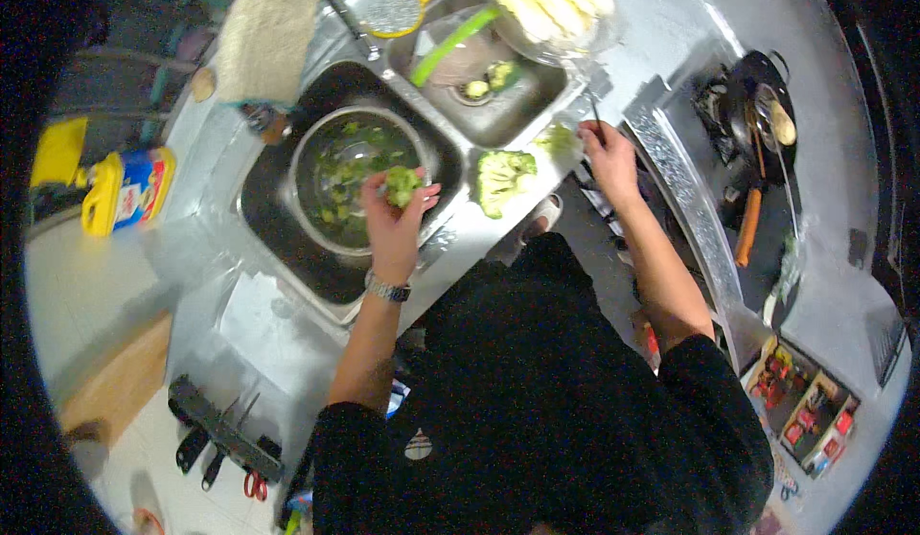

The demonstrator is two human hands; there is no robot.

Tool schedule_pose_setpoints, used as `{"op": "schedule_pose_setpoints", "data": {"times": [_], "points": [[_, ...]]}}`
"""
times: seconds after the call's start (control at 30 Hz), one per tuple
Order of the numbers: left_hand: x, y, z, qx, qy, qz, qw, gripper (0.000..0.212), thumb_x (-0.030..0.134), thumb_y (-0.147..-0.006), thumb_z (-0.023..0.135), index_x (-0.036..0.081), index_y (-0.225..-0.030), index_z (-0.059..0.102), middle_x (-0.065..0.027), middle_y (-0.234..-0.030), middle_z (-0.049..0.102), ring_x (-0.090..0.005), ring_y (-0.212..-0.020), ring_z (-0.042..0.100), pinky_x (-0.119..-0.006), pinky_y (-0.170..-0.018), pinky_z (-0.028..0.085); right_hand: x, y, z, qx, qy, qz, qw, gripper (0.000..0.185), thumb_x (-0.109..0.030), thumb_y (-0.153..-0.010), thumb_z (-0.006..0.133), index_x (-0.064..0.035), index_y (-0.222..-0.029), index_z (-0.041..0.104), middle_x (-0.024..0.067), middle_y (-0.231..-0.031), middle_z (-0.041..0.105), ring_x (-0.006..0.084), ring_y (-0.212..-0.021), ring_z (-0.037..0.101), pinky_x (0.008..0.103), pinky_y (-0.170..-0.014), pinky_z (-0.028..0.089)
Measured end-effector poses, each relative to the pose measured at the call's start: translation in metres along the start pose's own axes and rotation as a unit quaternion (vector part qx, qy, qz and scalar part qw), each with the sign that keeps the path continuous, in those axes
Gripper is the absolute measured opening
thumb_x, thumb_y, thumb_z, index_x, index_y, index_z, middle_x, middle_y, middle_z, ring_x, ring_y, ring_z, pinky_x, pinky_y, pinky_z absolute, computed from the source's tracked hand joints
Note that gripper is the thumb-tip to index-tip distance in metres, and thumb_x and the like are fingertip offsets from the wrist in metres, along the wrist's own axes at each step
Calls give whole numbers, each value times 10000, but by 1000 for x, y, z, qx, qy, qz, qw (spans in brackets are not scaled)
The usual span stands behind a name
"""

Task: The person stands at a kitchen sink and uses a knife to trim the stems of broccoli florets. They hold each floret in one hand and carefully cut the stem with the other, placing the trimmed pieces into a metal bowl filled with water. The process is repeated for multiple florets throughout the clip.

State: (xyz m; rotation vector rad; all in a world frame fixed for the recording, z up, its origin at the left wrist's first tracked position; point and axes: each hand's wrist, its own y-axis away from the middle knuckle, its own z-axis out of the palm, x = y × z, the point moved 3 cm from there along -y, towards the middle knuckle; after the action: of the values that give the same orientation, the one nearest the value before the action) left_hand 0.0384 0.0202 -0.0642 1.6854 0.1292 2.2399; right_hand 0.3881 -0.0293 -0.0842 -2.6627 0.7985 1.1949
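My left hand [395, 219] holds a green broccoli floret [402, 185] over the right side of a round metal bowl [297, 197]. Green pieces lie in water in that bowl, which sits in the larger sink basin [269, 237]. On the counter edge between my hands rests a larger cut piece of broccoli [503, 179]. My right hand [609, 158] grips a thin dark-handled tool, probably a knife [594, 107], pointing away from me. Pale green trimmings [555, 138] lie beside it. The smaller sink basin [503, 122] contains a long green stalk [453, 46] and pale broccoli pieces [496, 79].
Cut cabbage [553, 3] fills a clear bowl at the back. A towel [269, 32] and yellow jug [129, 190] are left. A knife rack [223, 431] stands lower left. On the right are a wok [780, 147], a wooden-handled utensil [749, 226] and a divided box [805, 406].
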Motion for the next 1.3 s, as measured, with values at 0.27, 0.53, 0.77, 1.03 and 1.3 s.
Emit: {"op": "schedule_pose_setpoints", "data": {"times": [0.27,0.53,0.77,1.03,1.3], "points": [[25,-5,-11,-43,46,-95,993,346,56,-971,536,41,-1305,449,-105,-1028,623,-158,-731,659,-245,-643,545,-88,34,52,-170,-143,-85,971,214,-136,-980,603,3,-1127,672,43,-926,706,100,-788,612,256,-733,502],[34,3,-14,-80,-205,14,975,381,56,-936,539,70,-1292,407,-65,-979,598,-116,-767,578,-254,-655,475,-224,50,73,-341,-88,-232,907,232,-149,-924,677,-25,-1120,689,70,-901,672,122,-802,601,280,-745,497],[57,15,-5,-36,-143,106,983,532,9,-894,651,63,-1354,389,-84,-1135,592,-136,-978,608,-269,-794,513,-200,51,87,-323,-236,-147,905,164,-108,-918,668,-7,-1047,649,11,-888,675,98,-771,599,246,-697,476],[45,25,5,39,-8,112,993,582,-4,-928,605,60,-1449,354,-91,-1194,593,-153,-1047,608,-291,-886,520,-209,85,88,-327,-411,53,850,234,-96,-945,649,-28,-1162,595,8,-832,651,63,-759,605,208,-639,461],[47,14,-6,-14,-13,85,996,491,30,-956,575,52,-1406,379,-35,-1065,587,-74,-821,572,-214,-689,503,-206,85,95,-319,-340,-46,883,296,-97,-961,652,1,-1236,607,3,-907,657,86,-810,606,248,-767,511]]}}
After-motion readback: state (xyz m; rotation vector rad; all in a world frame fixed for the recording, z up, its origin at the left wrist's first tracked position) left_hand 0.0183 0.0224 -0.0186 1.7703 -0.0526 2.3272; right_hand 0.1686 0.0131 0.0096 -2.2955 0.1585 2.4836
